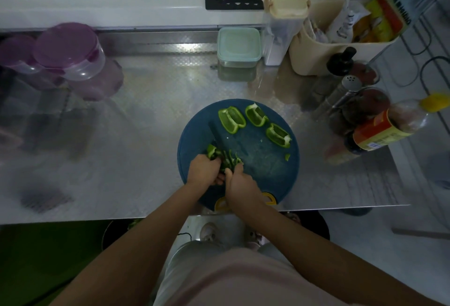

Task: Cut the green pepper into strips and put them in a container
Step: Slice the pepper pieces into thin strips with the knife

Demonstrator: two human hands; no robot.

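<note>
The left hand (pixel 204 171) and right hand (pixel 239 184) clasp green pepper strips (pixel 225 159) between curled fingers on a blue cutting board (pixel 265 166); 3 uncut pepper pieces (pixel 255 115) lie beyond the fingertips.

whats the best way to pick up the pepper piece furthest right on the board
Come from above and pinch the rightmost pepper piece across its narrow width, mid-length. It lies hollow side up, so its curled long edges stand up to grip. The right hand is nearer, but it and the left hand hold the pepper strips.
</note>
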